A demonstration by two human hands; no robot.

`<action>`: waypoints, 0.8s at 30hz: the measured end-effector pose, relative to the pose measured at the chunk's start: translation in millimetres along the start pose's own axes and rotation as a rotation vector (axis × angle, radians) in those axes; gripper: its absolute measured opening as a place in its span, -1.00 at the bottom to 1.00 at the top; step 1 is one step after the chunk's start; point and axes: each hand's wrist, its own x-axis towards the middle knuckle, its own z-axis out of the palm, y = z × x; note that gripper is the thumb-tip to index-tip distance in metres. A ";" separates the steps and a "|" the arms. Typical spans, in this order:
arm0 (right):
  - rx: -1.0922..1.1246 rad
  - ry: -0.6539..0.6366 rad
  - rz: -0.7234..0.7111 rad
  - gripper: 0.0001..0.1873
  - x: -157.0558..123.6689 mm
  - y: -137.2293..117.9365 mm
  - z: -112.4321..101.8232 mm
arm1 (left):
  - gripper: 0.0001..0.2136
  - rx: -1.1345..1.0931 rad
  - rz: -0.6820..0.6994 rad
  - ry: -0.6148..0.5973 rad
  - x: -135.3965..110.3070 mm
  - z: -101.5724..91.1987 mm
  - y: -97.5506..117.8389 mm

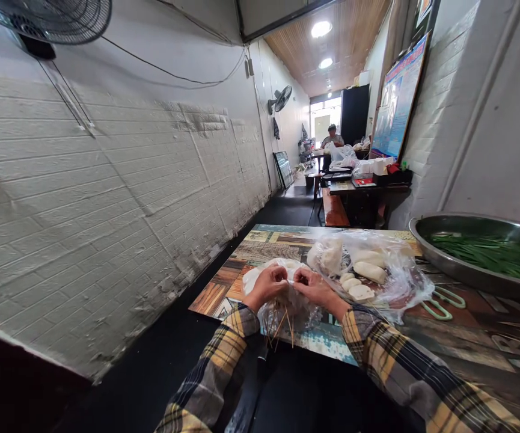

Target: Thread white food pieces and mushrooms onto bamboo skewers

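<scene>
My left hand (265, 287) and my right hand (319, 290) meet over a clear plastic bag (264, 266) at the table's near edge. Thumb and fingers of each hand are pinched together, and what lies between the fingertips is too small and covered to make out. Pale, rounded pieces show dimly inside that bag. Below my hands, several thin wooden skewers (282, 325) stick out toward me. To the right of my right hand, another clear plastic bag (404, 282) lies spread, with whitish dough-like rolls (370, 272) and cut slices (360, 293) on it.
On the patterned table (237, 264), a pair of green-handled scissors (442, 304) lies right of the bags. A wide metal basin (435, 252) of green leafy stalks (489, 255) stands at the right. Farther back are a bench (334, 208), another table and a seated person (332, 137).
</scene>
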 end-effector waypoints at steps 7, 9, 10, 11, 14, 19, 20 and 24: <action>-0.071 0.004 -0.049 -0.88 6.7 -9.7 1.9 | -0.97 0.000 -0.001 -0.013 3.6 2.1 -4.6; -0.062 -0.008 -0.040 -0.87 4.6 -8.0 -0.7 | -0.97 -0.007 -0.004 -0.019 3.5 1.7 -6.0; -0.053 -0.018 -0.033 -0.87 2.4 -6.2 -2.7 | -0.96 -0.009 -0.006 -0.022 3.1 1.6 -6.5; -0.042 -0.031 -0.027 -0.88 -0.2 -4.2 -4.9 | -0.94 -0.011 -0.008 -0.024 2.7 1.5 -6.9; -0.025 -0.080 -0.015 -0.92 -8.0 0.7 -11.9 | -0.88 -0.008 -0.013 -0.030 1.7 2.1 -6.9; -0.111 -0.091 -0.016 -0.96 -11.2 -7.0 -17.2 | -0.79 0.029 0.021 -0.033 1.6 2.6 -3.3; -0.139 -0.080 -0.019 -0.96 -10.9 -10.7 -16.8 | -0.81 0.039 0.032 -0.033 1.5 2.6 -2.6; -0.225 -0.017 -0.030 -0.95 -10.0 -22.9 -12.0 | -0.86 0.053 0.047 -0.024 1.3 4.1 -2.8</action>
